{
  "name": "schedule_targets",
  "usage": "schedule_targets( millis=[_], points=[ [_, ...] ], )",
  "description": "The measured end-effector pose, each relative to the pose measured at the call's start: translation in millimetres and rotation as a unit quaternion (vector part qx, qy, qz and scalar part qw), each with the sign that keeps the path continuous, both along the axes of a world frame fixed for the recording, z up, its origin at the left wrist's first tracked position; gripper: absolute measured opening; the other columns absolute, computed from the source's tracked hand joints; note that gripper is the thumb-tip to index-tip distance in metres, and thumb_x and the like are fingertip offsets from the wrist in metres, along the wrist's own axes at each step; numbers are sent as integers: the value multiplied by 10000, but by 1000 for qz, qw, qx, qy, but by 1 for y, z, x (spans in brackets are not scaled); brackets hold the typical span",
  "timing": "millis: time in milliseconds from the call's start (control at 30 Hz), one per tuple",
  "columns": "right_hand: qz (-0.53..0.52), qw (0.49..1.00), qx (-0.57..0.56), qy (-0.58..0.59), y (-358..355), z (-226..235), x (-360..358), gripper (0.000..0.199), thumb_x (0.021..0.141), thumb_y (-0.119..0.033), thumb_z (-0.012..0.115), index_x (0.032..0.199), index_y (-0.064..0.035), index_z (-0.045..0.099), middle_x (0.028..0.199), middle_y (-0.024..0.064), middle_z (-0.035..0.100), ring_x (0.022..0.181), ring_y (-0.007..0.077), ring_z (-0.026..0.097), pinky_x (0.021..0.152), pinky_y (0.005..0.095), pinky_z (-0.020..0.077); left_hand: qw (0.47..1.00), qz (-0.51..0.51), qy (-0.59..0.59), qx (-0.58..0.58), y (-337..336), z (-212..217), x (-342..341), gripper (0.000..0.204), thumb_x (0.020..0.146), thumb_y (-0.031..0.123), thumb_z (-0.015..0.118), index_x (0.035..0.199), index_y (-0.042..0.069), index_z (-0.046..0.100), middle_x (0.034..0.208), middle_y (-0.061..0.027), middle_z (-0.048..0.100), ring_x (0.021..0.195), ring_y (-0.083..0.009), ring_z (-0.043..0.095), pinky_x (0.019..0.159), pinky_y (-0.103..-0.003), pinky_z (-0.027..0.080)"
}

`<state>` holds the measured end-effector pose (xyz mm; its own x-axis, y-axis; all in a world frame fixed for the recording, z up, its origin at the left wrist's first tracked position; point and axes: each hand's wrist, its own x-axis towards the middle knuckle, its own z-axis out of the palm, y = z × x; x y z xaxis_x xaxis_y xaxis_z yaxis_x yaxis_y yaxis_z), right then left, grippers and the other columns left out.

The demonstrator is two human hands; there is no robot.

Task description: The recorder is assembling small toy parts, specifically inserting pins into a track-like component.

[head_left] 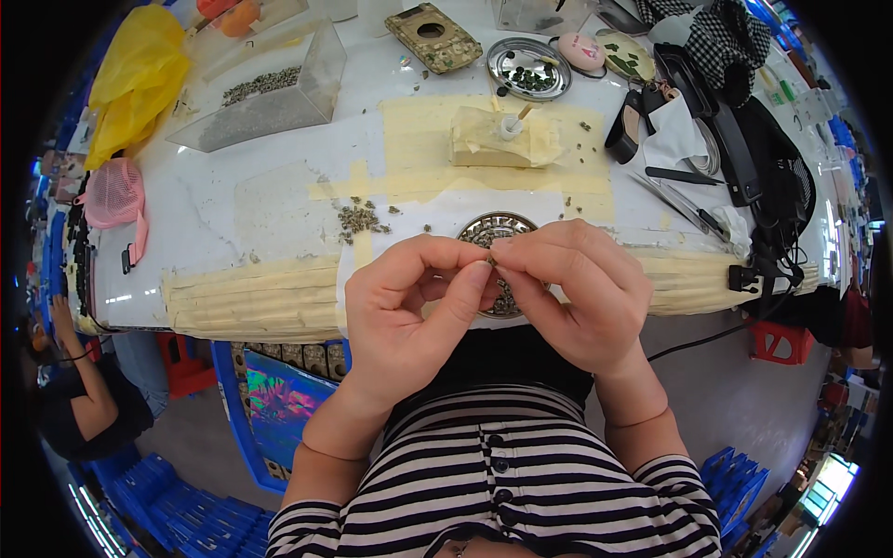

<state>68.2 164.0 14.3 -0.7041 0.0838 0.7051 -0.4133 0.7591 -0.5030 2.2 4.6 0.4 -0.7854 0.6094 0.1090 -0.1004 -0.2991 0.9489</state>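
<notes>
My left hand (419,307) and my right hand (581,293) meet at the table's front edge, fingertips pinched together. Between them is a tiny greenish-brown piece (491,261), too small to make out its kind. Just beneath and behind the fingers lies a round shiny metal dish (487,219) with small pieces in it, partly hidden by my hands. A loose heap of small greenish-grey parts (358,219) is on the table to the left. Behind the dish stands a block wrapped in yellowish tape (474,139), with a small white cup (511,126) and a stick on it.
A clear bin (321,93) with small parts stands far left, by a yellow bag (139,74). At the back are a camouflage box (433,37) and a metal plate (529,56) of dark pieces. Tweezers (672,203) and black straps (730,149) lie right. A blue crate (228,409) sits below left.
</notes>
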Motion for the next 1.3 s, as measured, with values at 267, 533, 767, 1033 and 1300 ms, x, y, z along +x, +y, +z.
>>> schedule_targets(
  millis=[267,533,767,1033,1300],
  points=[
    [0,998,52,27,0,-5,0,271,664,55,752,916,7,663,814,93,660,699,240,655,593,313,536,995,47,71,-44,0,-4,1,82,834,-54,674,912,-47,649,848,-67,671,741,-91,648,672,-213,524],
    [-13,998,63,24,-2,-5,2,261,651,74,749,889,1,669,790,88,655,679,234,649,583,311,533,972,87,199,-91,4,-3,-1,75,785,-30,705,836,-16,652,748,-62,655,646,-98,634,609,-213,511],
    [-51,994,69,67,-9,-14,1,240,652,51,724,876,3,651,750,68,622,634,218,623,536,294,514,986,83,140,-48,9,-4,2,76,774,-46,695,820,-20,640,753,-59,654,661,-86,629,614,-215,513],
    [-25,999,-34,7,-10,-10,5,213,672,57,742,862,-9,671,743,81,639,629,216,626,540,301,503,978,83,182,-52,6,-5,-2,85,747,-61,691,802,-22,639,744,-58,652,649,-93,626,609,-214,506],
    [54,989,-85,-109,7,5,12,143,712,40,736,828,-11,670,739,72,639,644,193,639,558,284,506,953,5,264,-147,-1,18,-10,80,712,-38,701,765,-9,649,725,-49,637,654,-110,577,619,-231,455]
  ],
)
